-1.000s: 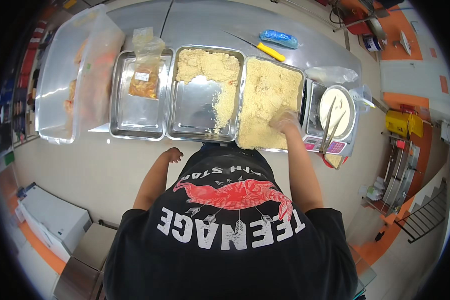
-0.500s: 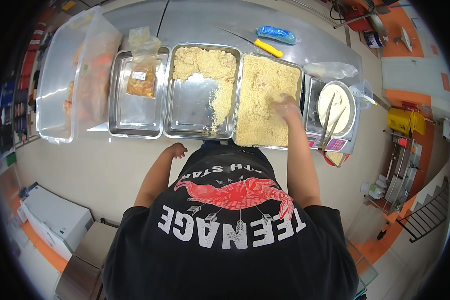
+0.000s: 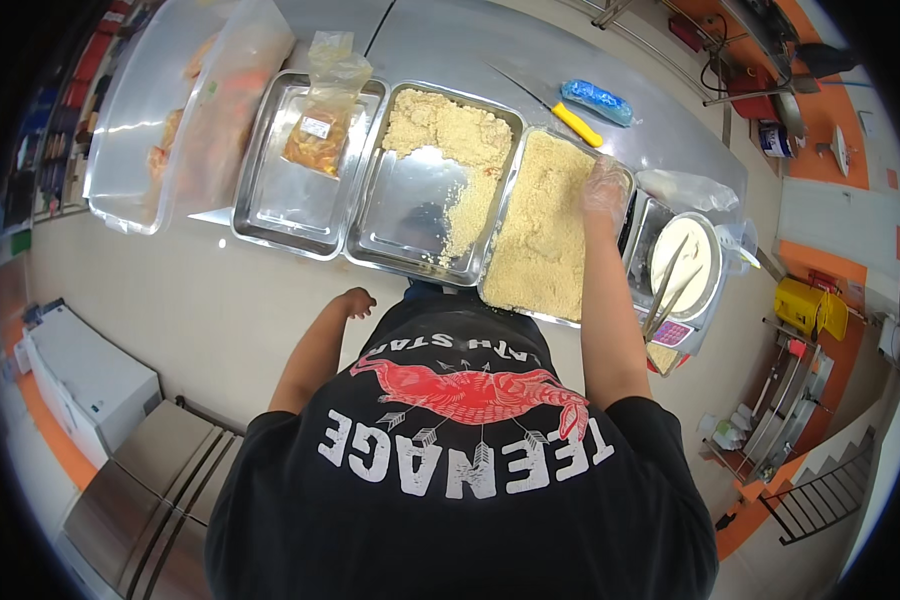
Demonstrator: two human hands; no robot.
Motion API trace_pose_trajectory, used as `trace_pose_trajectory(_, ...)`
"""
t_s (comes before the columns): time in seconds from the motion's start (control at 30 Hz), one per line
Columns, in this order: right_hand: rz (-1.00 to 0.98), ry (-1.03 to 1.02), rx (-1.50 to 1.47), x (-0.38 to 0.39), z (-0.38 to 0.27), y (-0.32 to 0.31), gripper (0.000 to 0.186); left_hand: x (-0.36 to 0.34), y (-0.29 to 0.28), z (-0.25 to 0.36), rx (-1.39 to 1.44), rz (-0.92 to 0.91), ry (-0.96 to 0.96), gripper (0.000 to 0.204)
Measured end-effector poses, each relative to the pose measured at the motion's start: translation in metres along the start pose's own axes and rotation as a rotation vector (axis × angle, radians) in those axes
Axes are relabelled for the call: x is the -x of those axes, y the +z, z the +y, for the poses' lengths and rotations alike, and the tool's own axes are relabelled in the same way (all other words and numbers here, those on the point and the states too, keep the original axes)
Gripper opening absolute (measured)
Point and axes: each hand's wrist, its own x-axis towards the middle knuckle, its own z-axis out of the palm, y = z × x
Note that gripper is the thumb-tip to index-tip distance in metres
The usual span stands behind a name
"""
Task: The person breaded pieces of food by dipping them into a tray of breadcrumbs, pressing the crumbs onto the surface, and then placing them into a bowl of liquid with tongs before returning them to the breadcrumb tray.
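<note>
The right hand (image 3: 604,190), gloved, is at the far right corner of the crumb tray (image 3: 550,318), toward the bench's (image 3: 440,45) right end; its grip I cannot tell. The left hand (image 3: 357,302) hangs off the near edge, fingers loosely apart. The bag (image 3: 312,153) bears a printed label (image 3: 316,127).

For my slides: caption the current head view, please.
Gloved right hand at the far-right corner of a crumb-filled tray, left hand short of the table.

steel table (image 3: 450,45), three metal trays (image 3: 407,205), clear tub (image 3: 135,140), yellow-handled knife (image 3: 576,125), blue bundle (image 3: 597,102), scale (image 3: 673,334)
</note>
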Motion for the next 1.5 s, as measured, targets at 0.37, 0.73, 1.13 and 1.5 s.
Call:
trace_pose_trajectory(0.37, 0.331, -0.669, 0.019, -0.01, -0.03, 0.08, 0.054, 0.024, 0.023, -0.011, 0.093, 0.013, -0.061, 0.033)
trace_pose_trajectory(0.73, 0.412, -0.723, 0.019, -0.018, -0.022, 0.087, 0.056, 0.036, 0.016, 0.036, 0.008, 0.014, 0.033, 0.034)
trace_pose_trajectory(1.13, 0.139, -0.215, 0.246, -0.034, 0.049, 0.053, 0.052, 0.008, 0.016, 0.01, -0.009, -0.026, -0.041, 0.034)
trace_pose_trajectory(1.5, -0.484, -0.022, -0.14, -0.012, 0.008, -0.004, 0.053, 0.005, -0.011, 0.022, 0.01, 0.005, -0.007, 0.032)
